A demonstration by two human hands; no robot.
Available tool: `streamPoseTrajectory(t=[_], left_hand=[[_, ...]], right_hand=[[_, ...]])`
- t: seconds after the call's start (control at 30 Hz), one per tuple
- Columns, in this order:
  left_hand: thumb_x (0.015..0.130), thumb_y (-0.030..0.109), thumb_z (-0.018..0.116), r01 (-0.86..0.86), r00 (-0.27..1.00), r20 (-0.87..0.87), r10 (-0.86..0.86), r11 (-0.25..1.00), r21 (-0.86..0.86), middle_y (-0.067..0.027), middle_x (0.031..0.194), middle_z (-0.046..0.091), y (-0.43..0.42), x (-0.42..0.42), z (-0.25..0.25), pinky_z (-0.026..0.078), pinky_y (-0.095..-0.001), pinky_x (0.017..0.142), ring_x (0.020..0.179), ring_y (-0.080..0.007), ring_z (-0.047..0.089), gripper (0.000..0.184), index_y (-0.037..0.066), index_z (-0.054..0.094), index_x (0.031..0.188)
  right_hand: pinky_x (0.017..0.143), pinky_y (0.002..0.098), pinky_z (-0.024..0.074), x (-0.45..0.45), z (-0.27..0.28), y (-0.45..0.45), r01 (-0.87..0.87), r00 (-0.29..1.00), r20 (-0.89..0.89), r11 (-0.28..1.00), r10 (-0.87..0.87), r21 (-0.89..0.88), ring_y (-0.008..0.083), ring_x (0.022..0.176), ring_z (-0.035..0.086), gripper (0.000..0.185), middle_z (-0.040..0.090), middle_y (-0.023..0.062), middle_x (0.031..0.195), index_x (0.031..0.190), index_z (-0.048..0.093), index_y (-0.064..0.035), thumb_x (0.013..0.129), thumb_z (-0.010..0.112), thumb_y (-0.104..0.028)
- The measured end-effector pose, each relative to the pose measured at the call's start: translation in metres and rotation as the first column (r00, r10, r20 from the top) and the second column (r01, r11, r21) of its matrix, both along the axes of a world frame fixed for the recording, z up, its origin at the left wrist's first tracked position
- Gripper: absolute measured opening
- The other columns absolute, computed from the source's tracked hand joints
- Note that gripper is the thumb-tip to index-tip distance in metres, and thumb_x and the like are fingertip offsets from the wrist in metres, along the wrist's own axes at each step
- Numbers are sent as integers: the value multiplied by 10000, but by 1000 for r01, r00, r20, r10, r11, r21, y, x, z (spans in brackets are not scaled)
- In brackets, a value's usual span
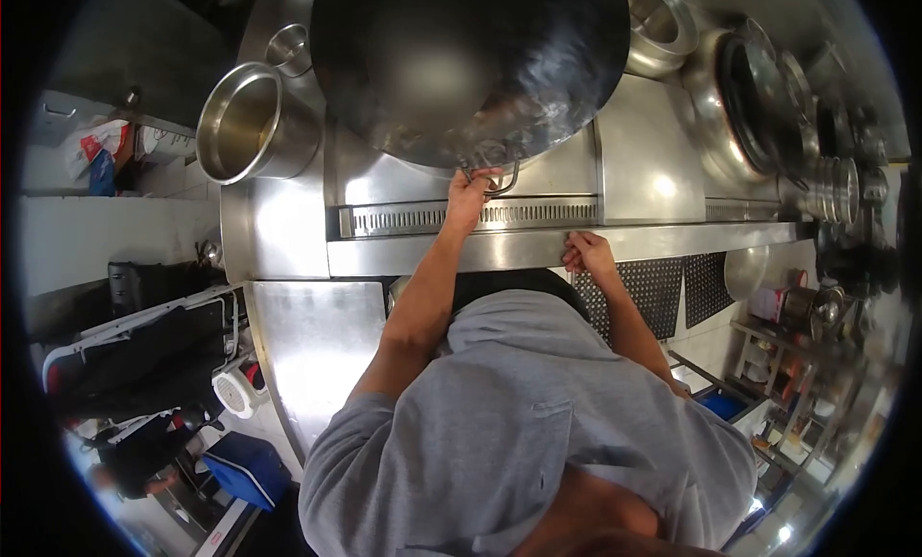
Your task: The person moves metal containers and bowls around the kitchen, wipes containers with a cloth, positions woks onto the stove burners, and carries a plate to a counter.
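Note:
A large dark wok [432, 67] sits on the stove at the top middle, its inside blackened and shiny. On its near rim is a metal loop handle [509, 181]. My left hand [466, 202] is closed around this handle. At the front edge of the steel counter, my right hand [588, 253] hangs with its fingers curled loosely and touches no wok. I see nothing in its fingers. A slotted drain grate [547, 212] runs along the counter just below the wok.
A deep steel pot [254, 125] and a smaller steel cup [289, 50] stand left of the wok. To the right are a steel basin [663, 24] and a big rounded pot [711, 106]. A blue box [245, 469] is on the lower left, near a black-covered rack [144, 355].

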State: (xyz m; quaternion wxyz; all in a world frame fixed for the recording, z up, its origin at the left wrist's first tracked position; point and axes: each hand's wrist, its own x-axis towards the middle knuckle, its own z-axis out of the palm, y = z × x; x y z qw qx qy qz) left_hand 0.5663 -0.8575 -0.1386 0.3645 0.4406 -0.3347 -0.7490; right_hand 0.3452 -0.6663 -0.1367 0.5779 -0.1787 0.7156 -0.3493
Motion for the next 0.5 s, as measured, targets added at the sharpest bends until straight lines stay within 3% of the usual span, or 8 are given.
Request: streamPoseTrajectory(t=[0.23,0.33,0.5], left_hand=[[865,4,458,5,1000,-10,-5,1000,-10,-36,993,675,2,3,-21,420,-223,569,733,-78,556,165,76,530,995],[878,19,465,-9,998,68,7,999,32,-39,972,672,8,1,-31,437,-236,579,735,-88,560,133,80,545,966],[888,43,471,-144,989,-20,146,987,64,-39,935,663,24,-4,-49,474,-264,578,737,-103,568,128,97,577,934]], right_hand=[[446,253,451,1,-4,3,16,1000,9,1000,-16,-12,180,506,615,391,640,123,671,928,607,39,928,547,-347],[447,256,453,2,-2,4,9,1000,-6,1000,-9,-24,180,513,617,381,640,121,677,921,607,29,929,545,-346],[452,259,457,3,1,5,27,1000,4,999,-27,-38,180,522,622,374,642,124,691,924,602,24,931,542,-345]])
